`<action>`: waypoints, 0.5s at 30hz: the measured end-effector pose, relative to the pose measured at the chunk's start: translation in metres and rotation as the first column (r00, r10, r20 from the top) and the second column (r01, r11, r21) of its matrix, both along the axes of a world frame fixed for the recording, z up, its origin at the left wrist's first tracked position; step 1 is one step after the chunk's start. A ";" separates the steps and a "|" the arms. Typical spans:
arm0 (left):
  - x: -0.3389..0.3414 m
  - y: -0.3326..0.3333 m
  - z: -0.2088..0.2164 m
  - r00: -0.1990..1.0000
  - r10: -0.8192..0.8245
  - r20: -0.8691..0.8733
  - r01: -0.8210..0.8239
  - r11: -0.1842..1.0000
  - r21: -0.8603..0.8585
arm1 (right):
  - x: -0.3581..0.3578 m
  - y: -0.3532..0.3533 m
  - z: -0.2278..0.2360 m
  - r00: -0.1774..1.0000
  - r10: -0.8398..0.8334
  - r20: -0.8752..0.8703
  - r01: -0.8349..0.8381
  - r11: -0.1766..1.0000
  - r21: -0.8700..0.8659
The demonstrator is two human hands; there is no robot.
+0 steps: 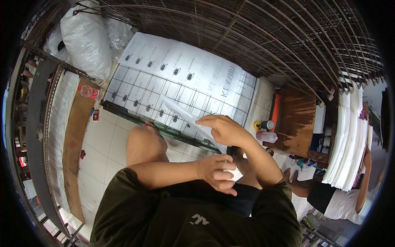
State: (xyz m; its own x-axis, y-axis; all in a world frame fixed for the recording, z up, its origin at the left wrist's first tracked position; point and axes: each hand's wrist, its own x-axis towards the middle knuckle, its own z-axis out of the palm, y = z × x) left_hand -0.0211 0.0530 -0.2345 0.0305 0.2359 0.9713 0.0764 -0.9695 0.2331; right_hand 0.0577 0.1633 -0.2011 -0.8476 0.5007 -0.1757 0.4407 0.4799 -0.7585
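Note:
In front of me a wire drying rack (pixel 173 132) with a green front edge bears white printed sheets (pixel 173 55). My right hand (pixel 224 131) reaches over the rack's near right side. It grips the edge of a thin white sheet (pixel 185 115), index finger stretched along it; the sheet stands tilted, its far corner raised above the rack. Closer to my body, below the sheet's near end, is my left hand (pixel 217 173), its fingers curled in. What it holds, if anything, is hidden.
Above the printed sheets hang stacked wire racks (pixel 255 29). Left are a stuffed plastic bag (pixel 86 45), a brown board (pixel 76 152) and a plastic bottle (pixel 88 92). On the right stand a bottle (pixel 266 136), a worn wooden board (pixel 294 119), hanging white sheets (pixel 345 140) and another person (pixel 341 201).

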 end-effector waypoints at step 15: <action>0.014 0.041 -0.052 0.970 -0.043 -0.238 -0.047 0.931 -0.361 | 0.228 0.080 -0.314 0.014 -0.970 -0.242 0.759 0.167 -0.630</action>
